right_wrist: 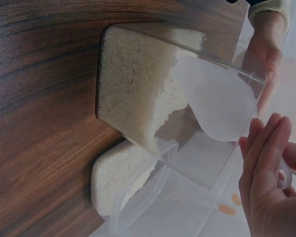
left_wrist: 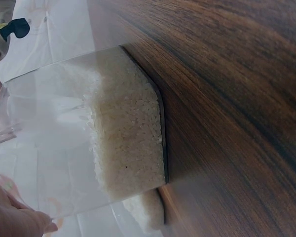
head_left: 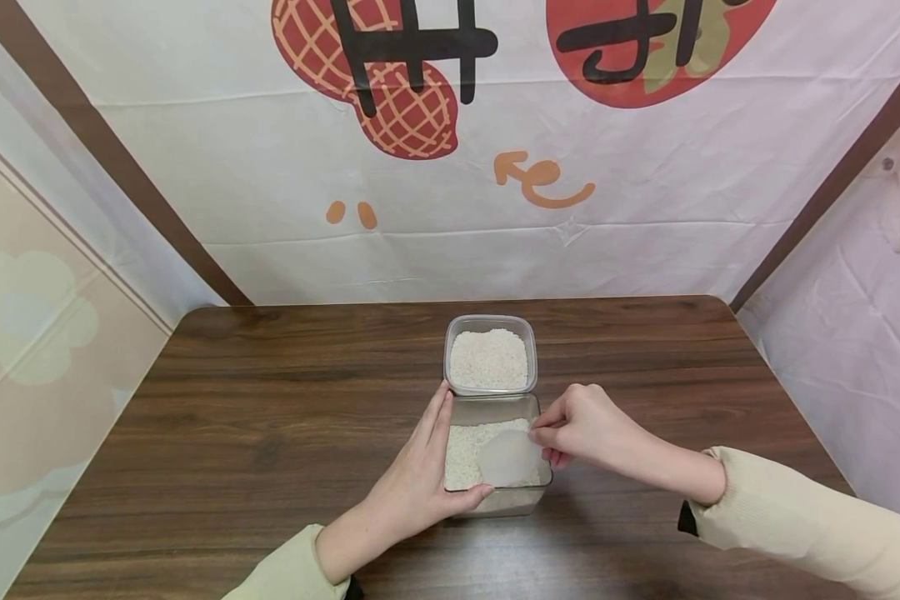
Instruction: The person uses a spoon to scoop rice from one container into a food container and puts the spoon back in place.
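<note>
A clear tall container [head_left: 506,500] partly filled with rice [left_wrist: 126,128] stands on the table. My left hand [head_left: 412,479] rests against its left side with straight fingers, the thumb lying along the front rim. In my right hand [head_left: 588,425] is a translucent white scoop [right_wrist: 217,94], its handle pinched between thumb and fingers. The scoop's broad end hangs inside the container, above the rice or touching it; I cannot tell which. Directly behind stands a lower clear plastic box [head_left: 450,354], also holding rice [head_left: 489,358].
The dark wood table [head_left: 292,433] extends to both sides of the containers. Behind its far edge hangs a white printed cloth [head_left: 645,192]. More pale fabric [head_left: 855,308] hangs at the right.
</note>
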The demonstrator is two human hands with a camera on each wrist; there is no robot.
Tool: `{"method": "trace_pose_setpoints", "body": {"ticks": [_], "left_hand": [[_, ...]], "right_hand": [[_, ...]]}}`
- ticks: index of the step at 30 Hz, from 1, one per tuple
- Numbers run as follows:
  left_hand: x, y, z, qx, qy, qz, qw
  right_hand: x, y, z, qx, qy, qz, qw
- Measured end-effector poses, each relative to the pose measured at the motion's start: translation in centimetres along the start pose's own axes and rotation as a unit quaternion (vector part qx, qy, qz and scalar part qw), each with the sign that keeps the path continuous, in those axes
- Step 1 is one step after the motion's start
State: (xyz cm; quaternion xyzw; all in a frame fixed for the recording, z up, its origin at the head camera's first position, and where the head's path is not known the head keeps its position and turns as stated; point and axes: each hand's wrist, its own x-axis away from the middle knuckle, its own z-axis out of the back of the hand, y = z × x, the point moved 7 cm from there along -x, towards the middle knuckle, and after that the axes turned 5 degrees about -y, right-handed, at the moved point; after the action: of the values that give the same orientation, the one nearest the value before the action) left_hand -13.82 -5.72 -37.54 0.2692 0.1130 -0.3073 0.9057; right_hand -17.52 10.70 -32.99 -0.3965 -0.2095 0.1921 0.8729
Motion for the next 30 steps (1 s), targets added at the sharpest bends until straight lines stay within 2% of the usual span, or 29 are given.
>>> {"method": "trace_pose_setpoints", "body": {"ticks": [6,23,30], "left_hand": [[0.0,0.0,0.0,0.000,0.000,0.002,1.0000],[-0.1,-0.2,0.1,-0.001,-0.004,0.018,0.9998],[-0.1,-0.3,0.0,0.002,-0.012,0.035,0.9993]], "right_hand": [[-0.1,0.2,0.1,-0.009,-0.012,-0.004,1.000],[-0.1,1.2,2.0,0.004,0.006,-0.018,1.000],[-0.2,1.6,3.3,-0.002,0.019,-0.028,0.999]]}}
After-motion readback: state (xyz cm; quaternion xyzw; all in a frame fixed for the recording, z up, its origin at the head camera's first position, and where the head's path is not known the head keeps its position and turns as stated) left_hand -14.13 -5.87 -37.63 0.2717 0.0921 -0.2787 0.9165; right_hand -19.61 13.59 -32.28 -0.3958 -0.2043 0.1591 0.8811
